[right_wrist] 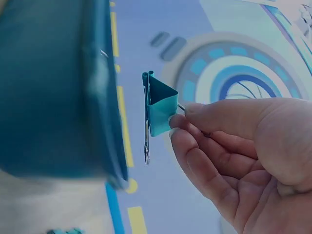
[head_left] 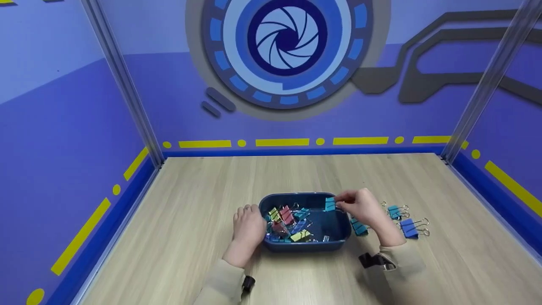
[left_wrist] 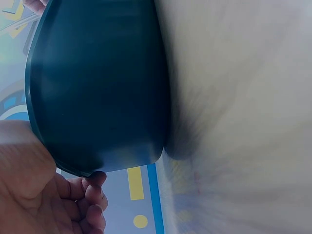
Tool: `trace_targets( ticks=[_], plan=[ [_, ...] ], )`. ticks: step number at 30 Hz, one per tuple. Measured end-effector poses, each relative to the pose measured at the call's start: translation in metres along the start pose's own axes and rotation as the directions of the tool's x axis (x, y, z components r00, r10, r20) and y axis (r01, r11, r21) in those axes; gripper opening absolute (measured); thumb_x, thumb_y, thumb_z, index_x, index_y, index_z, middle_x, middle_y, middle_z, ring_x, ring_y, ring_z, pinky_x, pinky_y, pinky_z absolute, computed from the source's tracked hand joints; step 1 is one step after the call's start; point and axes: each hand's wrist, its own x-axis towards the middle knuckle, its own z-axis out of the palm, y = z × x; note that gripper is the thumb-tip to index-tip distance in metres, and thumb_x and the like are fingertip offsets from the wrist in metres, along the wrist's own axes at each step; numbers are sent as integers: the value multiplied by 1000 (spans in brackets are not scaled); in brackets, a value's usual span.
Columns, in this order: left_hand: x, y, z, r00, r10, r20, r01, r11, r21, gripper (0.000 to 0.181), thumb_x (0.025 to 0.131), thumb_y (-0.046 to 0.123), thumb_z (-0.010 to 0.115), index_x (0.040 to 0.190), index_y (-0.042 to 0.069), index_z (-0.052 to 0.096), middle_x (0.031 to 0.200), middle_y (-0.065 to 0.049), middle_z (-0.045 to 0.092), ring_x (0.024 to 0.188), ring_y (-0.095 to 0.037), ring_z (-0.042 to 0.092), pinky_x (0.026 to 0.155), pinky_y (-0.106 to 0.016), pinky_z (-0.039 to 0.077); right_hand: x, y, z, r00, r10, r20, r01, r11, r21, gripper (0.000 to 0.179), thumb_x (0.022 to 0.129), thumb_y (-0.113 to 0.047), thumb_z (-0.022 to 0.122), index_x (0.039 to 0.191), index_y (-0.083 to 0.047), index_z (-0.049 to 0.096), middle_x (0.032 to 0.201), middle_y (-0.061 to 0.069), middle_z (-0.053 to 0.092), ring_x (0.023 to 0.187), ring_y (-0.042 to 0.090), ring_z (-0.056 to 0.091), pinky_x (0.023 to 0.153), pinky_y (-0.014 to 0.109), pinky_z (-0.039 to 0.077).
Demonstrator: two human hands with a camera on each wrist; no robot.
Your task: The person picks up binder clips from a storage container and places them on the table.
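Observation:
A dark blue plastic bin [head_left: 307, 247] stands on the table with several binder clips [head_left: 286, 215] in pink, yellow, teal and blue, mostly heaped in its left half. At the bin's left end my left hand [head_left: 248, 226] holds the rim, fingers curled at the corner in the left wrist view. My right hand [head_left: 365, 209] pinches a teal binder clip [right_wrist: 163, 114] by one wire handle between thumb and fingers. In the head view that clip overlaps the bin's inside near the back right corner. Its other wire handle lies folded along its side.
Right of the bin, on the wooden table [head_left: 203, 186], lie a teal clip [head_left: 359, 227] partly behind my right hand, another teal clip [head_left: 394, 212] and a blue clip [head_left: 409, 228]. Blue printed panels [head_left: 169, 97] wall the table at the back and both sides.

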Motion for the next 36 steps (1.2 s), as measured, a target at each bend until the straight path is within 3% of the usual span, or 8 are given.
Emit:
trace_targets(
  ticks=[5,11,14,22,32,36],
  plan=[
    [0,-1,1,1000,-5,6,5,1000,-2,21,90,13,63,102,-4,62,98,-18,64,96,-36,56,86,-47,44,-3,7,-20,999,-7,-31,6,1000,-25,16,93,-9,70,106,-3,78,101,14,78,90,20,70,76,30,57],
    [-1,0,0,1000,-4,6,4,1000,-10,22,91,13,64,103,-4,62,97,-18,64,95,-36,56,85,-47,44,-7,22,-49,998,-27,-61,27,1000,-8,19,94,-11,71,108,0,77,104,19,77,88,17,70,70,20,52],
    [-1,0,0,1000,-3,13,3,1000,-4,22,91,14,64,104,-4,63,98,-18,65,97,-36,57,85,-47,44,-12,30,-65,997,10,-81,-13,1000,-29,23,96,-15,69,112,0,75,108,20,76,91,18,70,71,19,52],
    [1,0,0,1000,-11,28,11,1000,10,24,92,15,65,106,-4,62,101,-20,65,100,-37,57,87,-47,45,-27,58,-100,982,128,-138,-144,984,-109,36,102,-29,62,125,-2,70,119,24,72,106,37,69,78,29,50],
    [1,1,0,999,-25,33,25,1000,-5,24,92,15,65,106,-4,62,101,-19,65,99,-37,57,88,-48,44,-40,98,-119,941,226,-253,-269,951,-152,35,104,-20,57,127,5,65,121,32,67,105,46,65,80,48,52],
    [1,1,0,999,-27,36,28,1000,-4,23,92,15,64,106,-4,62,102,-19,65,100,-36,56,88,-47,44,-42,117,-121,916,262,-303,-322,932,-168,32,103,-13,56,125,7,64,118,32,67,103,46,64,77,44,50]
  ],
)
